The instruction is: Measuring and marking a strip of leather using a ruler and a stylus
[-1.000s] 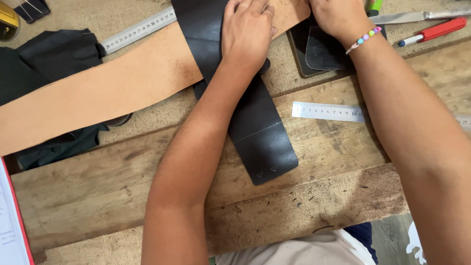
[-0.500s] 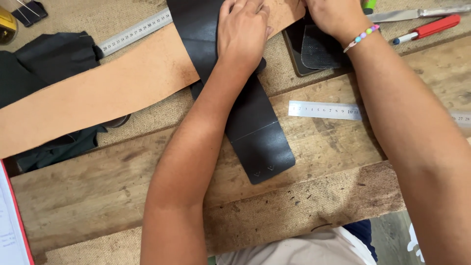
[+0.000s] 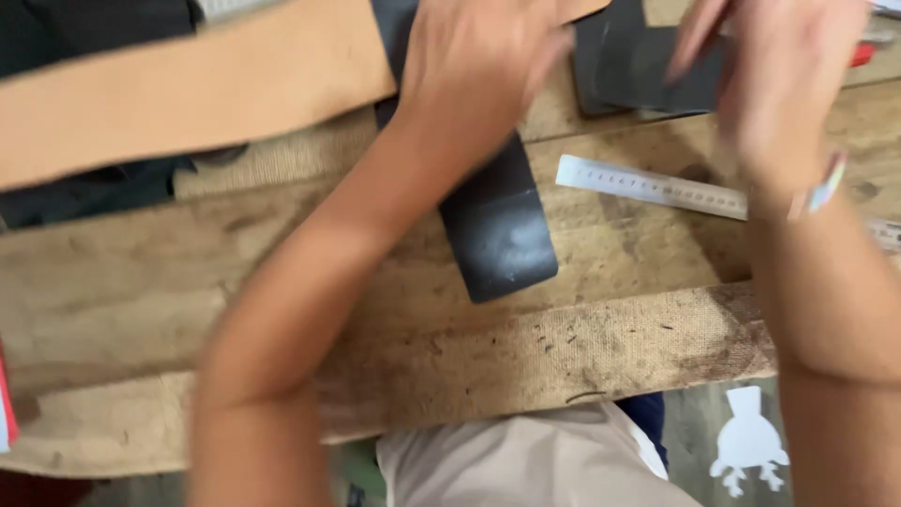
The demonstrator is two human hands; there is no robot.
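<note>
Left hand (image 3: 479, 66), head view: palm down and pressed flat on the black leather strip (image 3: 497, 225) near the far edge of the workbench (image 3: 282, 272); fingers blurred, nothing seen gripped. The strip's long axis runs from under this hand toward the near edge, its rounded end lying free on the bare wood between the two forearms.

Right hand (image 3: 779, 75): raised off the bench and blurred, fingers loosely spread, holding nothing that shows; a beaded bracelet (image 3: 826, 188) sits at the wrist. The left hand is on the strip; the right is apart from it.

Steel ruler (image 3: 648, 185): flat, just right of the strip, under the right wrist.

Tan leather band (image 3: 188, 94): far left, slanting across dark cloth (image 3: 84, 197).

Dark leather pieces (image 3: 648, 66): far right.

Burlap (image 3: 582, 352): along the near edge.

Floor: a white paper cutout (image 3: 748, 441) lies below.
</note>
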